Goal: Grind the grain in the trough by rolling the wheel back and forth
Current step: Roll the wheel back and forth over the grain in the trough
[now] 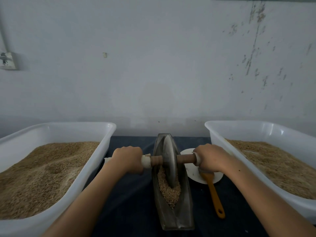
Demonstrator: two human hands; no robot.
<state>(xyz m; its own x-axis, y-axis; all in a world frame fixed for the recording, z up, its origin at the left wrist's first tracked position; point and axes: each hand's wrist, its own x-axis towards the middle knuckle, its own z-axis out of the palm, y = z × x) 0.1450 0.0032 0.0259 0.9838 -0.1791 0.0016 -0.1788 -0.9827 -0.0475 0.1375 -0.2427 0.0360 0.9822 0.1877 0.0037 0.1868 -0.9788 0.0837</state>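
Note:
A dark boat-shaped metal trough (183, 212) lies lengthways on the dark tabletop between my arms. Tan grain (168, 190) fills its near half. A grey metal wheel (169, 159) stands upright in the trough towards its far end, its lower edge sunk in the grain. A wooden axle (186, 158) runs through the wheel, with pale wrapping at both ends. My left hand (127, 159) grips the left end of the axle. My right hand (209, 158) grips the right end.
Two large white plastic tubs hold tan grain, one on the left (95, 161) and one on the right (220, 147). A white dish (193, 173) and an orange-handled brush (215, 197) lie right of the trough. A pale wall stands close behind the table.

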